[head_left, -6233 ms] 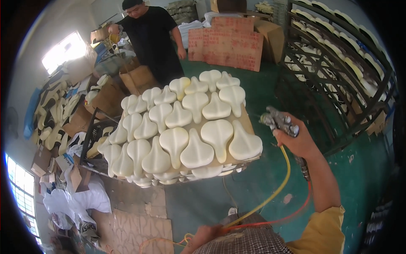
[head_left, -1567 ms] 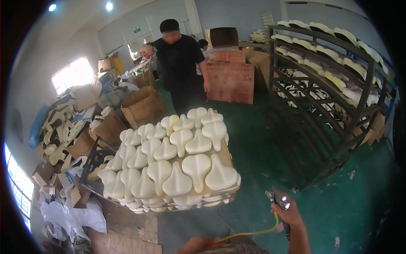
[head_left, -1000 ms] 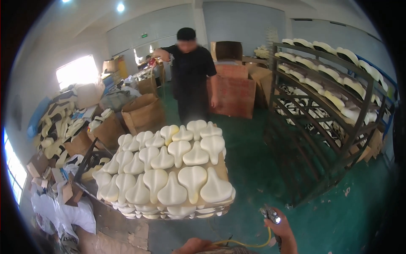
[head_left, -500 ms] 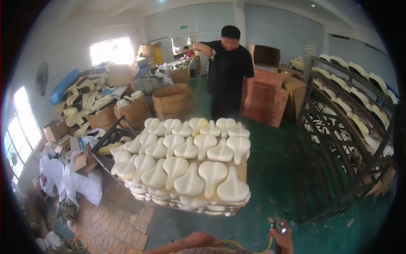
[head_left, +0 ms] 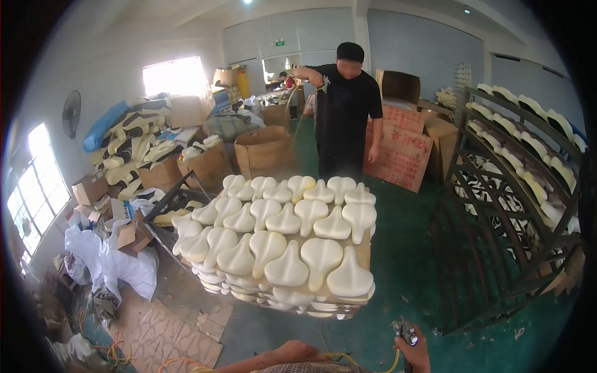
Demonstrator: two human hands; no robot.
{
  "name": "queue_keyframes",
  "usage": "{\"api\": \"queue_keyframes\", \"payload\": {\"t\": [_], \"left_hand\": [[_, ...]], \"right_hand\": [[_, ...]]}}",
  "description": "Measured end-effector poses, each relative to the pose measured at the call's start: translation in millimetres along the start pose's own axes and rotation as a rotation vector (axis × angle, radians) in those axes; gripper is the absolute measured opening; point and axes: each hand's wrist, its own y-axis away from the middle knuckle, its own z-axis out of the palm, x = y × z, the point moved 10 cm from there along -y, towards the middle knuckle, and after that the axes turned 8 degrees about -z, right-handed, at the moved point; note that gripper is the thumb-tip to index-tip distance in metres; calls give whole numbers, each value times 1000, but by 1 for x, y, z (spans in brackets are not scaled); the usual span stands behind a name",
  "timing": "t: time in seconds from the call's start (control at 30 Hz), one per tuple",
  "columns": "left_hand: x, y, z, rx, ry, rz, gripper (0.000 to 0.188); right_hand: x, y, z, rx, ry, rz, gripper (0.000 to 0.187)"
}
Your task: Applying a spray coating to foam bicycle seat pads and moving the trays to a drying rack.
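1. Spray gun [head_left: 405, 333], metallic, is gripped in the right hand [head_left: 419, 350] near the lower edge, apart from the pads.
2. Yellow hose [head_left: 393, 365] curves from the gun toward the left hand [head_left: 303, 349]; I cannot tell whether its fingers close on it.
3. Cream saddle-shaped pads [head_left: 287, 267] lie ahead of both hands, in rows on a tan board [head_left: 365, 248], more layers stacked beneath.
4. Co-worker [head_left: 346, 118] in black stands beyond them, holding up a small tool [head_left: 324, 84].
5. Dark rack [head_left: 460, 137] at right bears more pale pieces.
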Motion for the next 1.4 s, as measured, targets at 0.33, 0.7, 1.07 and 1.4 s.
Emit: {"api": "queue_keyframes", "payload": {"t": [0.33, 0.7, 1.07, 1.4], "left_hand": [[4, 6, 6, 16, -2, 3, 43], [29, 17, -14, 117, 6, 72, 48], [1, 68, -1, 428, 217, -19, 46], [-43, 117, 20, 525, 401, -217, 43]], "right_hand": [[20, 10, -1, -32, -180, 145, 47], [-20, -7, 26, -205, 1, 102, 41], [-99, -30, 137, -578, 155, -53, 44], [-142, -2, 230, -845, 228, -128, 45]]}}
